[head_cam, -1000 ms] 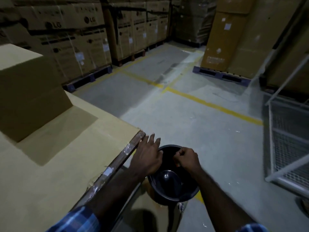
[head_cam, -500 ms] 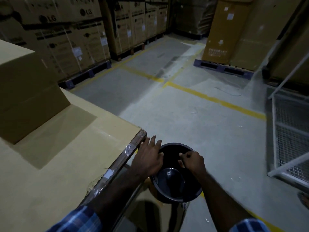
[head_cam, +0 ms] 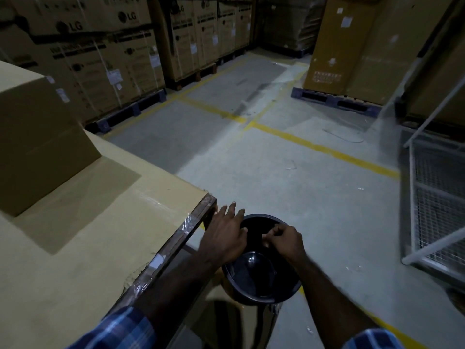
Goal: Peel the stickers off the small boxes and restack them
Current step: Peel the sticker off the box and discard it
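Note:
My left hand (head_cam: 224, 235) lies flat with straight, spread fingers on the left rim of a round black bin (head_cam: 254, 280) that stands on the floor below me. My right hand (head_cam: 285, 241) hovers over the bin's opening, its fingers curled and its fingertips pinching a small pale scrap that looks like a peeled sticker. Left of the hands is the wide top of a large tan carton (head_cam: 75, 248) with a taped edge. A smaller cardboard box (head_cam: 37, 137) sits on it at the far left.
Pallets of stacked LG cartons (head_cam: 100, 51) line the back left. A tall carton on a blue pallet (head_cam: 352, 46) stands at the back right. A white wire cage (head_cam: 437, 205) is on the right. Grey floor with yellow lines (head_cam: 314, 147) lies ahead.
My right hand has edged a little left over the bin, towards the left hand. My left hand's fingers have straightened and spread on the rim. The bin has not moved.

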{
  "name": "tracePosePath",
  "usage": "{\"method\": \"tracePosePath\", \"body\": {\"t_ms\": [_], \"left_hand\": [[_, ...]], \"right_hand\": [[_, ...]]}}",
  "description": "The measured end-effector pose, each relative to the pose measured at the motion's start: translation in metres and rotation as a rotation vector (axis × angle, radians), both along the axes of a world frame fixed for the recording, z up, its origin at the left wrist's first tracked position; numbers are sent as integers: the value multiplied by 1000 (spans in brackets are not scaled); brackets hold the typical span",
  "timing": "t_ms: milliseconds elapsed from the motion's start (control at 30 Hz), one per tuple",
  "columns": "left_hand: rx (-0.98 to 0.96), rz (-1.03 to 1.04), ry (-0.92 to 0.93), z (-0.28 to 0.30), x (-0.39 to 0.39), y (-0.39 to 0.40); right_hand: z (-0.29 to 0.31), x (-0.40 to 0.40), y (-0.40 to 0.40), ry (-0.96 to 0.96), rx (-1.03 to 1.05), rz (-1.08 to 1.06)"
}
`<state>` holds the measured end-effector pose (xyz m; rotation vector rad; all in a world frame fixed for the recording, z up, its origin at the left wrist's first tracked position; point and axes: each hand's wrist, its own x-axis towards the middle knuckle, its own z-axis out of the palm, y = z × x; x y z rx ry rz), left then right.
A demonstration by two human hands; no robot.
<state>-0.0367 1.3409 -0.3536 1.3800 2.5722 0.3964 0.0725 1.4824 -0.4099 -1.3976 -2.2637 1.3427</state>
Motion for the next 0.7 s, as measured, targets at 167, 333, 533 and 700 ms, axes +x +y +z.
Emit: {"method": "tracePosePath", "body": {"t_ms": [167, 333, 533, 700], "left_hand": [[-1, 3, 3, 3, 4, 2], [8, 10, -6, 5, 7, 3], [29, 47, -39, 6, 7, 0], [41, 60, -46, 9, 9, -2]], "right_hand": [[-9, 2, 9, 31, 22, -42], [-1, 2, 6, -2, 20, -41], [-1, 1, 7, 15, 25, -48], [7, -5, 5, 62, 44, -12]]}}
